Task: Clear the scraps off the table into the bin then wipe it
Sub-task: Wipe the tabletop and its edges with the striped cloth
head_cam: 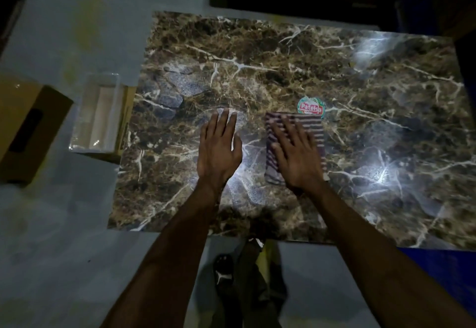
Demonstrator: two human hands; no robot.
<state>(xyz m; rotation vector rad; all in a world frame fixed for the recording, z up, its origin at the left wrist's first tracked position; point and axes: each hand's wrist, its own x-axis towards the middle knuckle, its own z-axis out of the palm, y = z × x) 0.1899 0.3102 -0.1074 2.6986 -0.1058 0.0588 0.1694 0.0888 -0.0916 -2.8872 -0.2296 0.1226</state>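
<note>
1. A marbled brown table with white veining is seen from above, with bright glare patches on its right half and near its front edge.
2. The right hand is laid flat on a striped cloth, fingers straight and spread, palm down; nothing is gripped.
3. The cloth is folded into a rough rectangle and lies on the table near its middle, pressed under the right hand.
4. A round sticker with red lettering is stuck to the table, touching or just beyond the cloth's far edge.
5. The left hand is laid flat on the bare table just left of the cloth, fingers straight and close together, holding nothing.
6. A clear bin is set on the floor just beside the table's left edge; whether anything lies in it cannot be told.
7. A cardboard box stands on the floor left of the bin, apart from it.
8. A black shoe is seen on the floor below the table's near edge, between the forearms.
</note>
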